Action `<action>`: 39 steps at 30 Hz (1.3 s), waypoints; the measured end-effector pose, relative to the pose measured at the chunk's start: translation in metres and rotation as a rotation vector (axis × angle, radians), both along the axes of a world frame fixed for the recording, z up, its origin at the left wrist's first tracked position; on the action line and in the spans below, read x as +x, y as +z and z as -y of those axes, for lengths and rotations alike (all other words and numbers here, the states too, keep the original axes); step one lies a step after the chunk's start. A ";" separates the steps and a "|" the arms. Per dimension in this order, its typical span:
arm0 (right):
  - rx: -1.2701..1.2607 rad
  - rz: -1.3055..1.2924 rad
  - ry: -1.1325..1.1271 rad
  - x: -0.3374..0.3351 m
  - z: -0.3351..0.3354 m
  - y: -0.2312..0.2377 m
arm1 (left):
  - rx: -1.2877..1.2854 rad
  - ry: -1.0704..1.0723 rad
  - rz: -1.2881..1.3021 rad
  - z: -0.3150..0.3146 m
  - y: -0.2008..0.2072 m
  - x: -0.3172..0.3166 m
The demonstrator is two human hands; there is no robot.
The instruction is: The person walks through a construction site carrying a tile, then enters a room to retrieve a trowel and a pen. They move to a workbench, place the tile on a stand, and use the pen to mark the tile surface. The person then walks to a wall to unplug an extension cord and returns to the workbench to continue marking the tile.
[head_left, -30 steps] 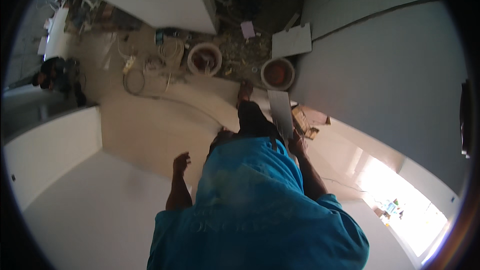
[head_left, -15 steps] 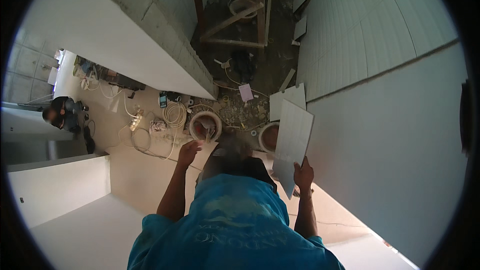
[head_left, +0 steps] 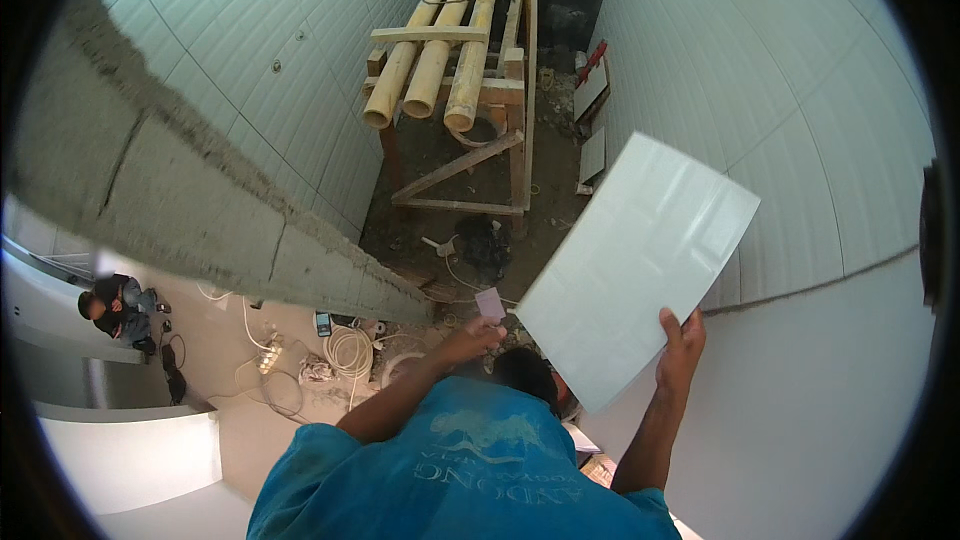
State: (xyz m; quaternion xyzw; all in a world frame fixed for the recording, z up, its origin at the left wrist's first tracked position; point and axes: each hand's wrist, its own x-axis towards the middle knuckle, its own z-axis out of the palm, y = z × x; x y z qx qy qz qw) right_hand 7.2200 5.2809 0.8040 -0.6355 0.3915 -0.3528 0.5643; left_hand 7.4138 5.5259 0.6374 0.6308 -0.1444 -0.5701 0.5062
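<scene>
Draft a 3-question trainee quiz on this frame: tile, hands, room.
1. Which hand grips the large white glossy rectangular tile at its lower edge?
A) left hand
B) right hand
C) neither

2. True or false: the three pale bamboo poles lie flat on the floor.

3. Fill in: the second person, low on the ground, is near the picture's ____ edge.

Key:
1. B.
2. False; they rest on the brown wooden trestle frame.
3. Left.
</scene>
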 end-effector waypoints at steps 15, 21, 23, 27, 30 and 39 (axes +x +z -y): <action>0.546 0.414 0.789 0.390 0.102 -0.020 | -0.928 1.091 -0.222 0.082 0.057 0.177; 0.757 0.327 0.929 0.511 0.127 -0.062 | -0.808 1.281 0.017 0.119 0.083 0.245; 0.732 0.332 0.954 0.533 0.132 -0.064 | -0.782 1.352 0.069 0.133 0.087 0.258; 0.800 0.312 0.941 0.563 0.149 -0.079 | -0.769 1.329 0.069 0.153 0.084 0.282; 0.808 0.192 0.905 0.574 0.159 -0.086 | -0.735 1.334 0.079 0.164 0.081 0.294; 0.663 0.186 0.899 0.608 0.160 -0.097 | -0.641 1.343 0.150 0.159 0.063 0.328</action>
